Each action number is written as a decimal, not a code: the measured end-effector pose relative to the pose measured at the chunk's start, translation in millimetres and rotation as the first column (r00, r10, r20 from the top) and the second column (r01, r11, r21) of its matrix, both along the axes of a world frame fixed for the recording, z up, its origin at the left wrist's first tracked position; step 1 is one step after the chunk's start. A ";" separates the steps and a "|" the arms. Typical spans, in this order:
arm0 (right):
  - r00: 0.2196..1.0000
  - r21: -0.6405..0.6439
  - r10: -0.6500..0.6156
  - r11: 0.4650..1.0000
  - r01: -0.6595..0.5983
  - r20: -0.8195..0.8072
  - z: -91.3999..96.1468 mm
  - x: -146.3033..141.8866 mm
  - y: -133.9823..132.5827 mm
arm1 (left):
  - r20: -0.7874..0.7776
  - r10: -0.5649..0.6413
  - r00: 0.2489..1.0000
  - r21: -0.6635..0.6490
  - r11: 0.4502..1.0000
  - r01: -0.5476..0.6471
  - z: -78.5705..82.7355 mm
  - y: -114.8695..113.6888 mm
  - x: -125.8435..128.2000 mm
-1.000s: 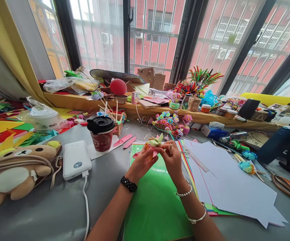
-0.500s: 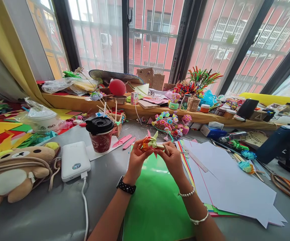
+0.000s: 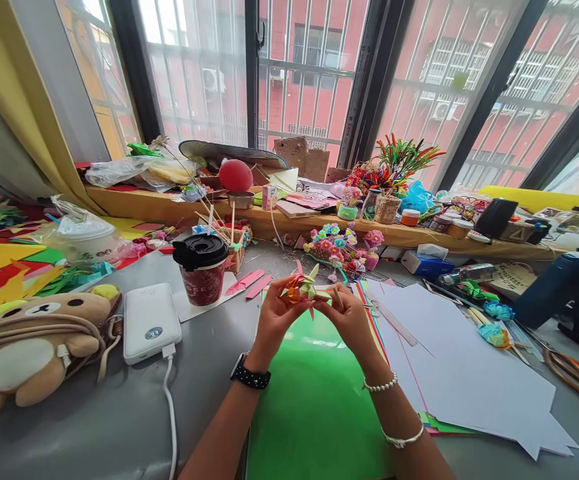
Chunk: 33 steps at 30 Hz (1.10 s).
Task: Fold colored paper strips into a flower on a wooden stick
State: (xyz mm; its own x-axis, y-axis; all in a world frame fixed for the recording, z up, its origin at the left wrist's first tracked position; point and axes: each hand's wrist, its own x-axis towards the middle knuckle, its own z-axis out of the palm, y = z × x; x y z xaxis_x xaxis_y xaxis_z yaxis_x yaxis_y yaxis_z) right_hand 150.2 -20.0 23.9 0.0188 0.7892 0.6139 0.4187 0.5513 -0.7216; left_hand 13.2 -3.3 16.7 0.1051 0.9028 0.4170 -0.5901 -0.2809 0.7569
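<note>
A folded paper flower (image 3: 308,287) in orange, pink and pale green is held up above a glossy green sheet (image 3: 309,400). My left hand (image 3: 275,321) pinches its orange side between thumb and fingers. From the other side, my right hand (image 3: 348,323) grips its pale green end, thumb underneath. A short brown stick-like piece (image 3: 338,297) shows among the right fingers; I cannot make out what it is. Both thumbs meet close together below the flower, and the fingers hide parts of the paper.
Left of the hands are a lidded paper cup (image 3: 201,270), pink folded strips (image 3: 244,283), a white power bank (image 3: 152,323) and a plush bear (image 3: 39,343). White paper sheets (image 3: 449,360) and a clear ruler (image 3: 396,323) lie to the right. Behind stand small crafted flowers (image 3: 336,241).
The flower has turned slightly, with more of its pale green petals facing me. Both hands keep their hold, and the right wrist has shifted a little outward. The view has moved slightly.
</note>
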 end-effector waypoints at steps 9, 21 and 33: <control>0.943 0.303 -0.214 0.944 0.133 0.253 -5.1 -2.9 -5.5 | -0.086 -0.184 0.979 -0.025 0.983 0.183 1.0 8.0 -13.7; 0.881 0.344 -0.300 0.923 0.172 0.365 -5.9 -12.4 -10.1 | -0.207 -0.237 0.949 -0.008 0.970 0.241 0.3 10.4 -24.9; 0.856 0.361 -0.332 0.913 0.188 0.395 -11.7 -13.4 -7.2 | -0.256 -0.225 0.940 0.031 0.970 0.241 -4.0 12.9 -24.3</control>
